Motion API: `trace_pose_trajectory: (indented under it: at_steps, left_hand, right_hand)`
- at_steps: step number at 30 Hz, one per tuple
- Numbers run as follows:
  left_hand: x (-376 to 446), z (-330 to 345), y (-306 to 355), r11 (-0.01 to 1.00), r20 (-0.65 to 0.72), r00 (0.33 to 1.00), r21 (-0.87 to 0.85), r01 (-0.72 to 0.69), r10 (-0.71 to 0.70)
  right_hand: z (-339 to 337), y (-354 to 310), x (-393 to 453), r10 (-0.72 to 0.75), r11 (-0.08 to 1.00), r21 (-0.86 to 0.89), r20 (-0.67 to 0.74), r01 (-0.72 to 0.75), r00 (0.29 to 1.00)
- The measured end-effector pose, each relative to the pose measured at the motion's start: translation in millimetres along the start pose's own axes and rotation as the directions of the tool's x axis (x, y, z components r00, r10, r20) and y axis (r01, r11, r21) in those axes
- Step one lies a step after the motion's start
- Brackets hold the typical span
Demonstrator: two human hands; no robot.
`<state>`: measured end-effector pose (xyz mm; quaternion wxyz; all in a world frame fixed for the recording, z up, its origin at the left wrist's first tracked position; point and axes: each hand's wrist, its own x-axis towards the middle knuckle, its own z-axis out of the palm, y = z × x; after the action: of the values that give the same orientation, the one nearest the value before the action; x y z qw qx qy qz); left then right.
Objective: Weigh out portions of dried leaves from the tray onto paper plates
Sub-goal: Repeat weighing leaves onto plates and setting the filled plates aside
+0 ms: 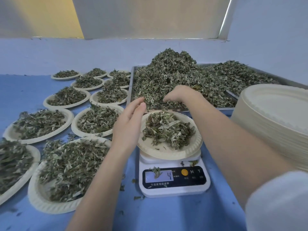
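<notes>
A metal tray (131,84) at the back right holds a big heap of dried leaves (175,75). In front of it a paper plate (168,153) with a small pile of leaves sits on a white digital scale (173,189); a leaf covers part of its display. My left hand (128,124) hovers at the plate's left edge with straight fingers reaching toward the tray's front edge. My right hand (180,94) is down in the tray's front leaves, fingers curled into them; whether it grips any is hidden.
Several filled paper plates (55,205) cover the blue table (158,217) on the left. A tall stack of empty plates (275,114) stands at the right, close to my right forearm. Loose leaf bits lie around the scale. A pale wall runs behind.
</notes>
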<state>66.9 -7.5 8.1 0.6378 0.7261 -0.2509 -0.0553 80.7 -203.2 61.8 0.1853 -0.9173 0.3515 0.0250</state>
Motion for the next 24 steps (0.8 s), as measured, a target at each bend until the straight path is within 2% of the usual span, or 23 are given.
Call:
trace_pose_trajectory:
  at_steps: [3,6,12,16,19,23,24]
  left_hand:
    - [2,-1,-2,0.999,-0.017,1.0,-0.041,0.026,-0.026]
    - [5,-2,-4,0.996,-0.038,0.998,-0.069,0.05,-0.052]
    - [12,-6,-6,0.993,-0.072,0.994,-0.099,0.069,-0.077]
    - [13,-6,-5,0.991,-0.069,0.993,-0.106,0.084,-0.092]
    - [12,-6,-2,0.989,-0.069,0.993,-0.114,0.091,-0.1]
    - [11,-6,-3,0.988,-0.07,0.991,-0.116,0.101,-0.11]
    - [10,-6,-3,0.988,-0.07,0.991,-0.116,0.102,-0.111]
  right_hand:
    - [9,-10,29,-0.075,0.997,0.005,0.202,0.076,0.976]
    - [17,-20,52,-0.136,0.986,-0.056,0.291,0.159,0.947]
    - [27,-67,62,-0.353,0.889,-0.169,0.34,0.426,0.872]
    - [37,-83,64,-0.345,0.866,-0.23,0.37,0.445,0.863]
    - [40,-78,57,-0.41,0.85,-0.165,0.389,0.5,0.825]
    - [38,-66,43,-0.519,0.78,-0.215,0.3,0.587,0.8]
    - [36,-62,40,-0.533,0.791,-0.178,0.27,0.586,0.802]
